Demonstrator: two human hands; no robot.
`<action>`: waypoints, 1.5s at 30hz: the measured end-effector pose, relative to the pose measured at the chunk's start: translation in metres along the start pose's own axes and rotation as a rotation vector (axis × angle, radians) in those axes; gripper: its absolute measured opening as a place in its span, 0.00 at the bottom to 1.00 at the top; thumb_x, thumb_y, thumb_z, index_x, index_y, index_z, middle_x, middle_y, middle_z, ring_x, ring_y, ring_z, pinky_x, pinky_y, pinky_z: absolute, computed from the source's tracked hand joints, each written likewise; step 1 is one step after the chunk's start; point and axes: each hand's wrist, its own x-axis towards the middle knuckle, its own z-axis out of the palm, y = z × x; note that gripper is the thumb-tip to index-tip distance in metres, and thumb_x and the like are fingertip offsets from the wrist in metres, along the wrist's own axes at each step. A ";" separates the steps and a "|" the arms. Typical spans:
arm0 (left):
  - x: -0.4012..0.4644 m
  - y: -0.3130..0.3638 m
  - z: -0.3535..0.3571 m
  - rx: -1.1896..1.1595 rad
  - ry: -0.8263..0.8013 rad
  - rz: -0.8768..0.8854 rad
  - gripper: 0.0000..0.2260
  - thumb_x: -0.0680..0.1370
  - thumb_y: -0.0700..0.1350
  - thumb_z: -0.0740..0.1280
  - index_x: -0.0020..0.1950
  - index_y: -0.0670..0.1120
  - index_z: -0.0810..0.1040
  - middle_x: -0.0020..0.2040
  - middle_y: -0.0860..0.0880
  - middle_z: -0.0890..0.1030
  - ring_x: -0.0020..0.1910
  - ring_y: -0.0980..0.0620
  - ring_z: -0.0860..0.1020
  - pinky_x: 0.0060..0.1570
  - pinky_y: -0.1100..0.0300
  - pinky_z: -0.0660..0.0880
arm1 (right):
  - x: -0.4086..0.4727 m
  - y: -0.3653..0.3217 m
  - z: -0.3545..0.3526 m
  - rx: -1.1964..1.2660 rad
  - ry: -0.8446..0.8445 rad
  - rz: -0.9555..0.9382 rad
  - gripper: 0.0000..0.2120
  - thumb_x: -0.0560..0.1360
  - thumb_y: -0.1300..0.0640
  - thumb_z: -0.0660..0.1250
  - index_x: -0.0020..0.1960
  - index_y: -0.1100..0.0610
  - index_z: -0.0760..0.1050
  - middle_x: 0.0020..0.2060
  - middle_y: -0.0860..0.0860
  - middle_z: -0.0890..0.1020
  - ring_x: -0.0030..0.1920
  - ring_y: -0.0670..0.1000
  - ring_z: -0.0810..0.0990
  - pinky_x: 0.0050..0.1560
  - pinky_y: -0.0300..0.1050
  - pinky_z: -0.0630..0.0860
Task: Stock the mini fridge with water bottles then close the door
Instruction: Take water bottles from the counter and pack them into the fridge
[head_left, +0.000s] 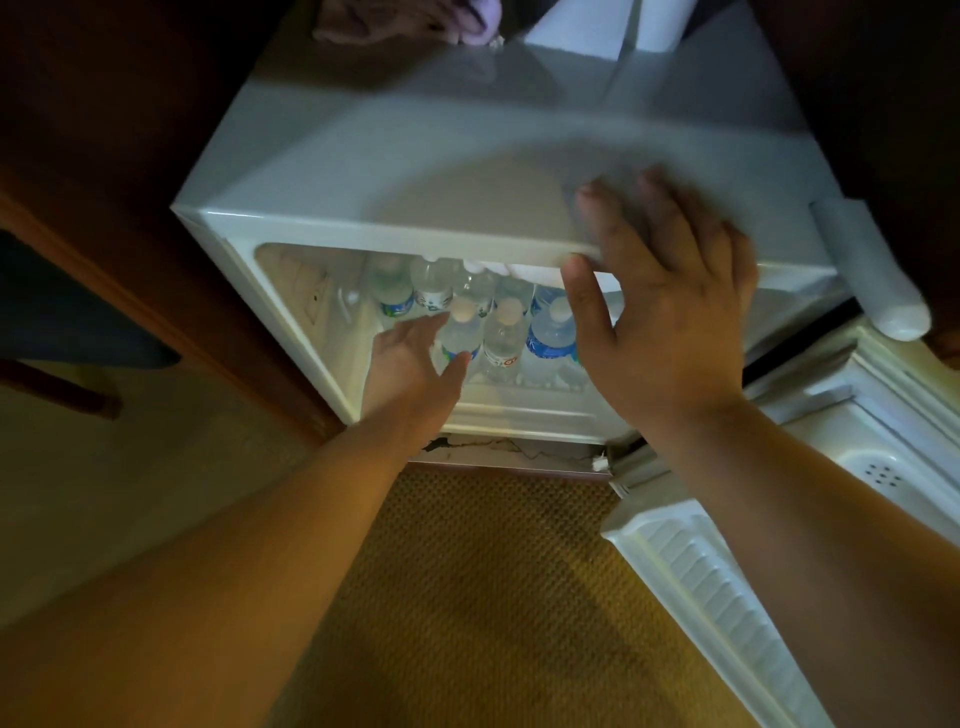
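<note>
mini fridge (415, 135) stood on the floor, door (779, 545) swung open to its right. water bottles (498, 332) stood upright inside in two rows, front and back. left hand (410, 364) reached inside, at the front-left bottle. right hand (665, 296) rested on the fridge's top front edge, right of centre.

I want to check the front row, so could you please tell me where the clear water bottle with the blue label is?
In the head view, the clear blue-labelled water bottle stands at the right of the white mini fridge's front row, beside the right hand's thumb.
</note>
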 end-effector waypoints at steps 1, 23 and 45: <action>-0.016 0.000 -0.007 -0.015 0.000 -0.003 0.26 0.80 0.56 0.68 0.78 0.55 0.70 0.74 0.53 0.73 0.75 0.53 0.65 0.73 0.57 0.62 | 0.000 0.000 -0.003 -0.001 -0.038 0.005 0.24 0.84 0.39 0.53 0.79 0.43 0.66 0.78 0.52 0.68 0.78 0.59 0.63 0.76 0.58 0.57; -0.189 0.251 -0.425 -0.176 0.410 0.392 0.32 0.76 0.57 0.71 0.78 0.62 0.64 0.68 0.69 0.69 0.69 0.71 0.67 0.61 0.76 0.67 | 0.059 -0.127 -0.390 0.417 0.154 0.040 0.23 0.82 0.50 0.61 0.77 0.50 0.70 0.80 0.51 0.65 0.81 0.53 0.60 0.77 0.61 0.64; -0.071 0.429 -0.479 0.164 -0.041 0.262 0.29 0.74 0.66 0.69 0.73 0.60 0.70 0.66 0.53 0.78 0.64 0.51 0.74 0.60 0.55 0.74 | 0.338 -0.080 -0.496 0.125 -0.299 0.165 0.32 0.82 0.46 0.63 0.82 0.44 0.53 0.76 0.55 0.66 0.74 0.59 0.67 0.67 0.58 0.74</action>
